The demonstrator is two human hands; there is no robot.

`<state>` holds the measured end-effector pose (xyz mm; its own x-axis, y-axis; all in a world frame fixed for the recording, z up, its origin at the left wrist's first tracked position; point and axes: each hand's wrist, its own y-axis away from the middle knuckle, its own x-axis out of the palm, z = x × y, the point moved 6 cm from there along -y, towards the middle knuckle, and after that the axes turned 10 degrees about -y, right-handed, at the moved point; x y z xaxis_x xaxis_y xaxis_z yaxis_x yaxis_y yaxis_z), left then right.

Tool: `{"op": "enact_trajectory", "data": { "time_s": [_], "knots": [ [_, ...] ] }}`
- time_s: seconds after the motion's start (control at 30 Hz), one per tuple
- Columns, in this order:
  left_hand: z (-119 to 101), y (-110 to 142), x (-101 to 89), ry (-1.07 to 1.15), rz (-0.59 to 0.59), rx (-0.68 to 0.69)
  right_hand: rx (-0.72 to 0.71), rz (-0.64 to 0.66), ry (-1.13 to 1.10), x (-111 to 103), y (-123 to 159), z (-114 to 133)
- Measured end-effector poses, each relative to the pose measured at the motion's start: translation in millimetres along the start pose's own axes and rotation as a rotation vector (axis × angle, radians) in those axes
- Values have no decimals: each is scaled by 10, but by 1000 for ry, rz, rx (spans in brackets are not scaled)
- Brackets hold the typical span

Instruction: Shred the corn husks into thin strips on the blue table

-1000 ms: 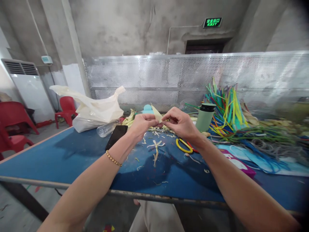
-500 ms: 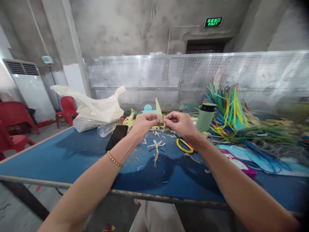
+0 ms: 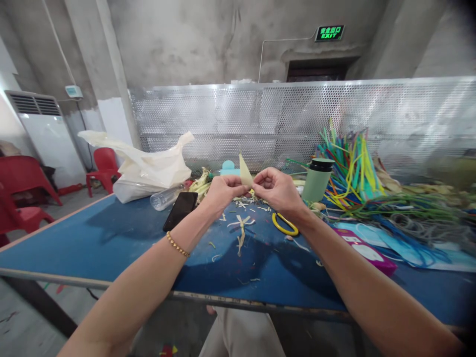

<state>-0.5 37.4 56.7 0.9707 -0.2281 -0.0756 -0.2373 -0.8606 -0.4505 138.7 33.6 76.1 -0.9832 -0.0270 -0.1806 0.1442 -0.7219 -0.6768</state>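
Observation:
Between my two hands a pale green corn husk (image 3: 245,172) stands upright, its narrow tip pointing up. My left hand (image 3: 225,193) pinches its lower end between thumb and fingers. From the other side, my right hand (image 3: 277,191) closes thumb and fingertips on the same lower edge. Below them on the table lies a small figure of knotted husk strips (image 3: 242,229), with several arms spread at its top. Yellow-handled scissors (image 3: 285,225) lie by my right wrist, partly hidden by it.
On the blue table (image 3: 122,248) are a black phone (image 3: 181,210), a clear plastic bottle (image 3: 165,199) and a white plastic bag (image 3: 148,171) at left. A green canister (image 3: 317,181), colourful strips (image 3: 357,166), a purple box (image 3: 366,252) and blue masks (image 3: 409,248) lie right. Husk scraps are scattered around.
My fingers have shifted slightly along the husk's lower end, and the two hands are a little closer together. The husk has tilted slightly and shows a broader face.

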Motion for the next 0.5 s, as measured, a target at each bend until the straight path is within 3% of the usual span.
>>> {"op": "enact_trajectory", "data": {
  "time_s": [0.5],
  "knots": [
    [38,-32,-8,51,14,14,21,59,-57,39,-9,-47]
  ]
}}
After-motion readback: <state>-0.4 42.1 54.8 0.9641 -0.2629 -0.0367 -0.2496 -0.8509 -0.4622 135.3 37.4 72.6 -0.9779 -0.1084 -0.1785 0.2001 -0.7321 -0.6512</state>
